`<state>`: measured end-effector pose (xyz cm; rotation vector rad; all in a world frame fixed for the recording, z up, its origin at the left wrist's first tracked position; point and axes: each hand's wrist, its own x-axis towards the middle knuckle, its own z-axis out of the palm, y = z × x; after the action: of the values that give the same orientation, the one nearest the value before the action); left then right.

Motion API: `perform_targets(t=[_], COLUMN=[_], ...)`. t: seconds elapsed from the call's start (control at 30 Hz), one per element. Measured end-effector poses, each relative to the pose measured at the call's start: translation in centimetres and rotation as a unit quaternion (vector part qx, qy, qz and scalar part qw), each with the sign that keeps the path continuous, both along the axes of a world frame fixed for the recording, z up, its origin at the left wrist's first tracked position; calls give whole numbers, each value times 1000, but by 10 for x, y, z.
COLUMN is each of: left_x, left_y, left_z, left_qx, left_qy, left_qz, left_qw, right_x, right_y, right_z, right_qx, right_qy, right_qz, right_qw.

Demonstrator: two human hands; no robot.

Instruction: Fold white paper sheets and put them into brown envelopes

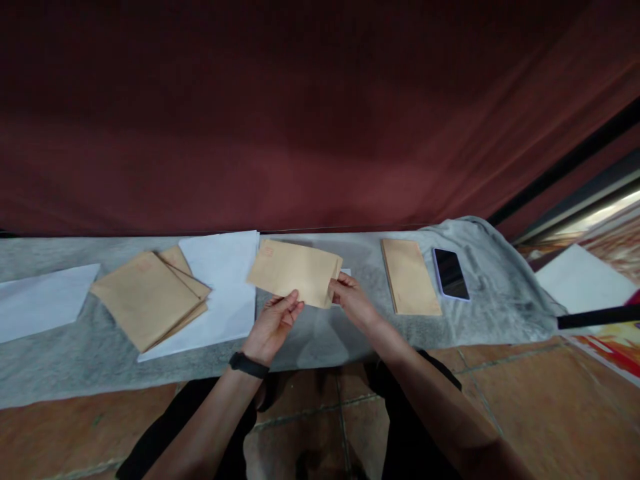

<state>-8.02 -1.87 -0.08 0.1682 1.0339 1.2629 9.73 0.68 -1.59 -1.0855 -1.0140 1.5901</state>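
A brown paper envelope (295, 267) with a faint red print in its upper left corner is held above the grey cloth. My left hand (277, 320) pinches its lower edge, thumb on top. At the envelope's right end, my right hand (350, 297) grips the edge between thumb and fingers. A small piece of white paper (346, 272) shows behind the right hand, mostly hidden; whether it is inside the envelope I cannot tell. To the right lies a neat stack of brown envelopes (413, 277), and to the left a loose, fanned pile of envelopes (150, 297).
White paper sheets (225, 267) lie partly under the left pile, with another white sheet (43, 300) at far left. A phone (451, 273) rests right of the stack. The grey cloth (500, 287) covers a narrow surface; a dark red curtain (300, 133) hangs behind it.
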Motion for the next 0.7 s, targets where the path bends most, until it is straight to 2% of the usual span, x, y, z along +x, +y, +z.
perform_targets(t=[0.07,0.17,0.23,0.3,0.33,0.37,0.47,0.5,0.53,0.6,0.63,0.7], left_x=[7,16,18,16,14,11,0,-4,-6,-9,-9,-8], left_y=[-5,-13,-17,-19,-20,-20,-17,-15,-13,-10,-9,-8], left_z=[-3,-7,-5,0,4,9,21,24,26,28,29,30], left_qx=[11,26,64,154,213,269,371,381,386,394,398,407], left_qy=[18,70,129,251,339,438,685,735,770,808,816,819], left_qz=[-39,-130,-220,-263,-254,-230,-157,-155,-155,-164,-172,-190], left_qw=[999,989,965,919,881,827,607,539,483,406,382,356], right_x=[4,13,20,27,31,34,42,44,46,50,52,55], right_y=[5,14,18,20,20,19,14,12,11,8,8,7], right_z=[-2,-3,-4,-1,0,3,13,16,18,22,23,24], right_qx=[14,79,118,142,149,151,139,132,126,113,107,96], right_qy=[-19,-80,-131,-158,-157,-146,-94,-80,-70,-62,-61,-60], right_qz=[-9,-31,-61,-76,-72,-60,8,31,51,78,88,108], right_qw=[1000,993,982,974,974,976,986,987,988,989,988,988])
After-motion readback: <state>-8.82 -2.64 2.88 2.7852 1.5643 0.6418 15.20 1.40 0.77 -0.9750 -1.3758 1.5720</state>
